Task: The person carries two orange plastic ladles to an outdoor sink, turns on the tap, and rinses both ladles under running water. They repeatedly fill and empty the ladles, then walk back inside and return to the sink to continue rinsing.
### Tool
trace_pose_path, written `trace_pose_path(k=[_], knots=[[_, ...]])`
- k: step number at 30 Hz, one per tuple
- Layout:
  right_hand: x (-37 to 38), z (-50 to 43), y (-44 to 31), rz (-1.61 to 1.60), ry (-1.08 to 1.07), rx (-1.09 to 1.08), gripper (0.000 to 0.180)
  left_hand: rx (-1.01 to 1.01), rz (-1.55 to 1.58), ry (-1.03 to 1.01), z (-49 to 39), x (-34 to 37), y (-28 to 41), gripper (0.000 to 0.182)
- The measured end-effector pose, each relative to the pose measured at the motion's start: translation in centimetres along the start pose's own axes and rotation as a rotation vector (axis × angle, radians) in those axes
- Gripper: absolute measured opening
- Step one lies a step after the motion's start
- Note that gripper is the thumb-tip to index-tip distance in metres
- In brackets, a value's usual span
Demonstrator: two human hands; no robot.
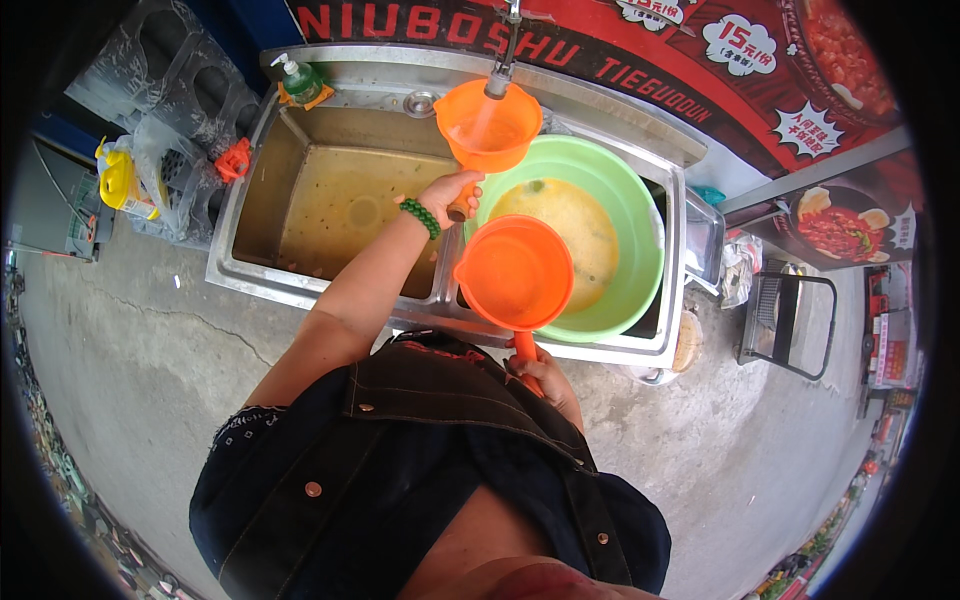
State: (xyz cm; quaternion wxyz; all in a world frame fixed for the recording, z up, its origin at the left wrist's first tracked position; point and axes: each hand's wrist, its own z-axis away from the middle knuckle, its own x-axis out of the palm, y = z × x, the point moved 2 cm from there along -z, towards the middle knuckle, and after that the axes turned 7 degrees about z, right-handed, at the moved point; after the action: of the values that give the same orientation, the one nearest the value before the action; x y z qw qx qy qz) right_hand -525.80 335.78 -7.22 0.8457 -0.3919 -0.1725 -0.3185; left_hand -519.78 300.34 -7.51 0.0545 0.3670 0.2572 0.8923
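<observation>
My left hand (453, 196) grips the handle of an orange plastic ladle (491, 129), whose bowl is under the metal faucet (499, 81); water runs into it. In my right hand (546, 375) is the handle of a second orange plastic ladle (516, 274), held over the near left part of a large light green plastic basin (641, 225). Cloudy yellowish liquid with foam lies in the basin, which sits in the right bowl of a stainless steel double sink (330, 298). Murky yellowish water with small bits covers the floor of the left bowl.
A green soap pump bottle (302, 81) stands at the sink's back left corner, near a metal drain strainer (421, 103). Plastic bags and a yellow jug (120, 178) are at the left. A metal-framed cart (787, 322) stands on the concrete floor at the right.
</observation>
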Motion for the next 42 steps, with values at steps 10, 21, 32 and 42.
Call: trace_pose_path(k=[10,21,32,42], knots=[[-0.05,-0.02,0.03,-0.013,0.006,0.006,0.043,-0.014,-0.001,0.006,0.14,0.16,0.03,0.019],[0.1,0.06,-0.17,-0.002,0.025,0.008,0.042,-0.003,0.005,0.005,0.11,0.16,0.05,0.019],[0.24,0.15,-0.4,-0.026,0.01,0.012,0.043,-0.012,0.014,-0.006,-0.02,0.09,0.08,0.019],[-0.53,-0.15,0.25,-0.009,0.007,0.018,0.048,-0.013,0.016,-0.026,-0.24,-0.12,0.2,0.019]])
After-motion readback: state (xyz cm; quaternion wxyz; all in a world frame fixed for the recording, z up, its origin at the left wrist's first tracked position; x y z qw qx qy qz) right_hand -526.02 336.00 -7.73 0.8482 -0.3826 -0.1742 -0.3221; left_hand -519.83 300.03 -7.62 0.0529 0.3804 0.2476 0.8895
